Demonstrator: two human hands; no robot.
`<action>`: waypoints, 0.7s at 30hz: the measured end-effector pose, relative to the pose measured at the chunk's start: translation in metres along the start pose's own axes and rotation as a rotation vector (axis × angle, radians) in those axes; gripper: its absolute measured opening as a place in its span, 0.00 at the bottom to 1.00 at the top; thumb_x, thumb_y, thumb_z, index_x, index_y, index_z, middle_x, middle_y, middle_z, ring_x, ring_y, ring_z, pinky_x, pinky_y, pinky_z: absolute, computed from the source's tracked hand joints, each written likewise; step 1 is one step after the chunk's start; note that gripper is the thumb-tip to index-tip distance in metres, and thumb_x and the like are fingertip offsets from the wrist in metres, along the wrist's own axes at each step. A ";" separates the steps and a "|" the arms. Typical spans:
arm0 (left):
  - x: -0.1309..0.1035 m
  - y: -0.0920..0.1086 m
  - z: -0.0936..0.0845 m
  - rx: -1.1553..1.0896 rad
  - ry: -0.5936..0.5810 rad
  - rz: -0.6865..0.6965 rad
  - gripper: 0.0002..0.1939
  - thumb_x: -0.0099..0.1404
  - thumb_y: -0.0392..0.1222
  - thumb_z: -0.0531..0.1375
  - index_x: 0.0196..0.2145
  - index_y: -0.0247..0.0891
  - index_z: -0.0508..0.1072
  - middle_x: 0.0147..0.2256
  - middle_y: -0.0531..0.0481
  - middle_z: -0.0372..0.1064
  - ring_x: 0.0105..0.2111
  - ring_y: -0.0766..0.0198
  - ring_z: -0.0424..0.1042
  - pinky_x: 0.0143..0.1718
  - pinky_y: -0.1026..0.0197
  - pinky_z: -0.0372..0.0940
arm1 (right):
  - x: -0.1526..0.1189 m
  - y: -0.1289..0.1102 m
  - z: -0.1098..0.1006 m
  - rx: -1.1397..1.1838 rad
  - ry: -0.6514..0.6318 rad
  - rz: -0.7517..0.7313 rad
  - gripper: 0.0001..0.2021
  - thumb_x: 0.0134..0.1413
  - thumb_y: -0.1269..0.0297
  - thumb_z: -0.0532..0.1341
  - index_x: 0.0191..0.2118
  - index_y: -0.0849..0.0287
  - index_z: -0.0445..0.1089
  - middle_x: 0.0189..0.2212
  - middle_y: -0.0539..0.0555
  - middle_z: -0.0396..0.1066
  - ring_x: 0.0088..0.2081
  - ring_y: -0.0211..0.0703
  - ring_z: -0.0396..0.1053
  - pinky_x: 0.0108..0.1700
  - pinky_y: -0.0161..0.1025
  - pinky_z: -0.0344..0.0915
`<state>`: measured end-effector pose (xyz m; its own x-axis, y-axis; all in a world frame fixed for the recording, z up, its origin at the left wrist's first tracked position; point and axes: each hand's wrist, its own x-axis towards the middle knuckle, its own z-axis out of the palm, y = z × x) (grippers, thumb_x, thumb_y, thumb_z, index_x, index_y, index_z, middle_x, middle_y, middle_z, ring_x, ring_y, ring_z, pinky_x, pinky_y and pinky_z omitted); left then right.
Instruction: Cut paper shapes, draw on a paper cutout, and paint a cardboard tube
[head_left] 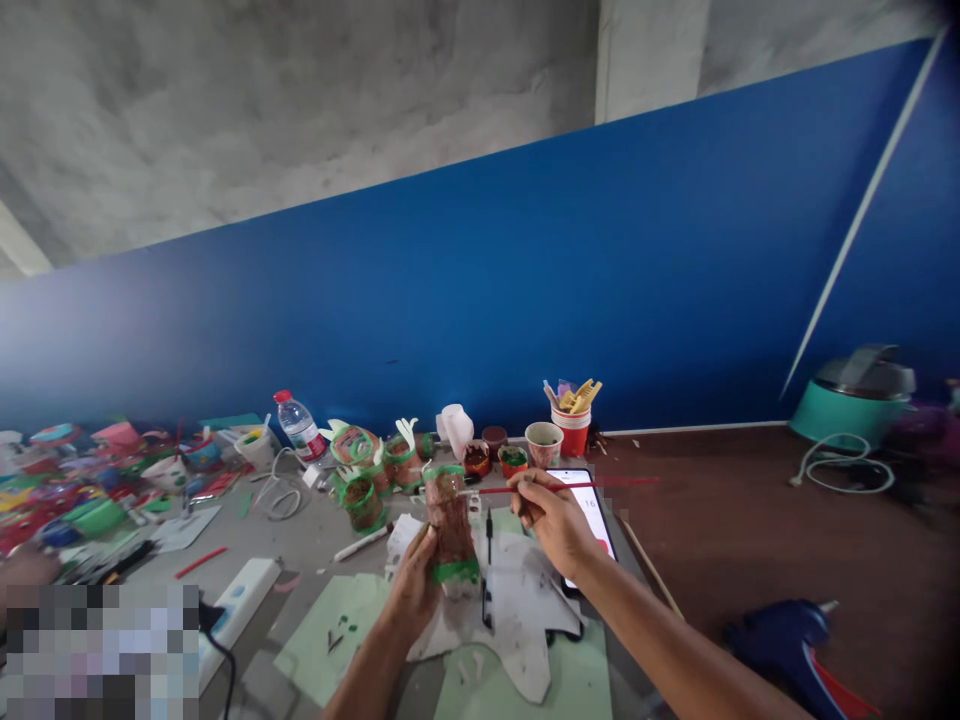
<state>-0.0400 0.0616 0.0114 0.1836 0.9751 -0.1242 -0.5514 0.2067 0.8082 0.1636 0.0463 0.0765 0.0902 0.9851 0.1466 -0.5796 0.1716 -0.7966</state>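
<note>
My left hand [414, 582] is closed around a brown-painted bottle [452, 528] with green bands near its top and bottom. The bottle stands nearly upright above a white cut-out sheet [517, 575]. Pinched in my right hand [553, 520] is a thin red paintbrush [630, 482], held almost level. Its tip points left to the bottle's upper side; whether it touches is too small to tell. A black pen [489, 540] lies on the white sheet. Beside my right hand is a phone [596, 515] with a lit screen, partly covered by that hand.
Behind stand small paint cups [514, 459], a paper cup [544, 443], a red cup of sticks [574, 432] and several green-rimmed brown pots [363, 503]. A water bottle [300, 428] and white power strip [238, 605] are left. A glue gun [784, 640] lies right. Another person's hand [30, 570] shows far left.
</note>
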 end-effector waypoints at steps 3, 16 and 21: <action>0.000 0.000 0.001 -0.047 -0.020 -0.035 0.17 0.54 0.44 0.66 0.41 0.35 0.75 0.38 0.45 0.77 0.40 0.52 0.76 0.44 0.55 0.68 | 0.001 -0.001 0.000 0.025 0.024 -0.030 0.08 0.40 0.61 0.66 0.26 0.59 0.73 0.17 0.50 0.67 0.22 0.36 0.60 0.22 0.34 0.51; -0.005 0.005 0.006 -0.071 -0.027 -0.092 0.11 0.56 0.42 0.65 0.36 0.34 0.76 0.36 0.43 0.77 0.38 0.53 0.76 0.44 0.56 0.67 | -0.004 0.013 0.007 0.004 0.056 -0.058 0.11 0.42 0.58 0.67 0.32 0.59 0.75 0.24 0.53 0.71 0.26 0.41 0.65 0.26 0.37 0.60; -0.006 0.006 0.003 -0.053 -0.050 -0.124 0.15 0.53 0.46 0.66 0.36 0.35 0.76 0.31 0.45 0.77 0.35 0.53 0.76 0.43 0.55 0.67 | -0.004 0.014 0.007 0.000 0.078 -0.068 0.11 0.42 0.58 0.67 0.32 0.58 0.74 0.25 0.52 0.72 0.27 0.41 0.66 0.27 0.37 0.61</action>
<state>-0.0418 0.0572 0.0188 0.2925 0.9369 -0.1913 -0.5641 0.3306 0.7566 0.1497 0.0447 0.0684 0.1917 0.9692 0.1545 -0.5697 0.2381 -0.7866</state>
